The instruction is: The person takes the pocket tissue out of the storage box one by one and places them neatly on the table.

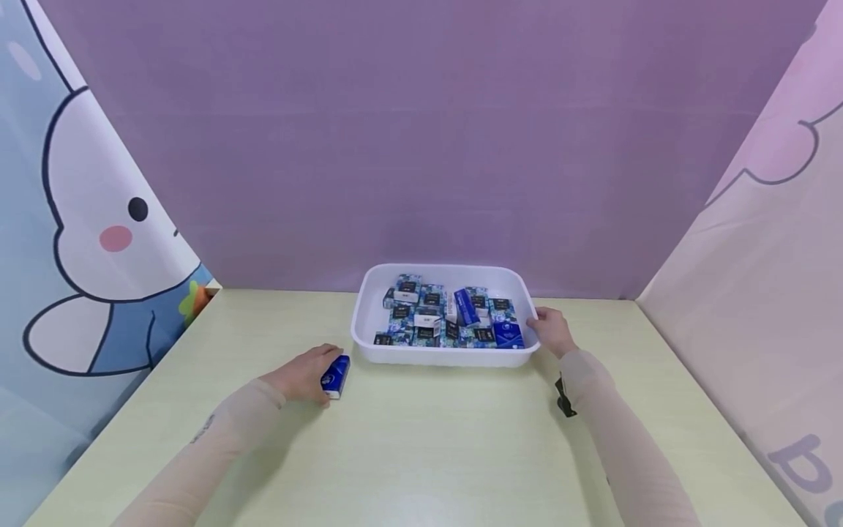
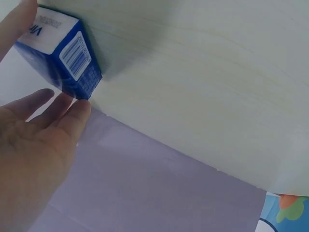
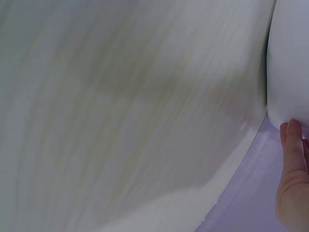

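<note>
On the table left of the tray, my left hand (image 1: 306, 375) holds a small blue tissue pack (image 1: 336, 377) between thumb and fingers. The left wrist view shows the white side and barcode end of that tissue pack (image 2: 60, 50), with fingertips against its lower edge. A white plastic tray (image 1: 448, 356) stands near the back wall. My right hand (image 1: 553, 331) grips its right rim; in the right wrist view, fingers (image 3: 293, 147) rest against the outer wall. Inside the tray lie several patterned blue packs (image 1: 431, 298), a plain blue pack (image 1: 467, 307) and another blue pack (image 1: 508, 335).
The pale wooden table (image 1: 448, 446) extends in front of the tray. A purple backdrop (image 1: 421, 146) rises behind it. Printed cartoon panels flank the table on the left (image 1: 99, 293) and right (image 1: 757, 293).
</note>
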`<state>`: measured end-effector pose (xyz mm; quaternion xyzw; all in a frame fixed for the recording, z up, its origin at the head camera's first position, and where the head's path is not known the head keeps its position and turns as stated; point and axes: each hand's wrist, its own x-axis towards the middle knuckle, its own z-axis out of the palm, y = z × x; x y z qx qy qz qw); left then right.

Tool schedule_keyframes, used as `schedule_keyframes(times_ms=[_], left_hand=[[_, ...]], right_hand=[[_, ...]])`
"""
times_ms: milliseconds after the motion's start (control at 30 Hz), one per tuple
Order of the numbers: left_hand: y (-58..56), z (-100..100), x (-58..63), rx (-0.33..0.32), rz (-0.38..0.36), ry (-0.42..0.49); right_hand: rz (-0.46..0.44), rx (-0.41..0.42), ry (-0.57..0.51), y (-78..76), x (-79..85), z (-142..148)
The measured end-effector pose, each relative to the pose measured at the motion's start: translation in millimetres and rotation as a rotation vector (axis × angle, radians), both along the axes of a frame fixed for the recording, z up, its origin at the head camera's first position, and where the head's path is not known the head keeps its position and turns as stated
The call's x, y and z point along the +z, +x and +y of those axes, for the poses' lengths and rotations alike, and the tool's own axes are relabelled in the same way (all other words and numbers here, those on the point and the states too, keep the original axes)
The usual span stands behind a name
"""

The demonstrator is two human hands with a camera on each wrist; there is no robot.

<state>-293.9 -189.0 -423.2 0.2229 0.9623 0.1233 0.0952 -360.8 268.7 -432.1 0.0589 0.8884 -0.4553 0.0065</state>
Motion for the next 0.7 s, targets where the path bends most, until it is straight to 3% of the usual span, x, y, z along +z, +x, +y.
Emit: schedule_keyframes(times_ms=[233,500,700], left_hand=[[2.9,1.4,13.2,-0.003,0.009,0.012],[13.1,10.6,40.8,-0.087,0.098,0.036],[20.2,28.1,60.0,-0.054,0.114,0.056]], right_hand=[[0.003,0.01,-0.001,0.7,-1.5,0.4],[0.005,0.001,-0.003,1.5,0.3,-1.1],[-0.017,-0.008,-0.008,0.9,-0.4,0.2]])
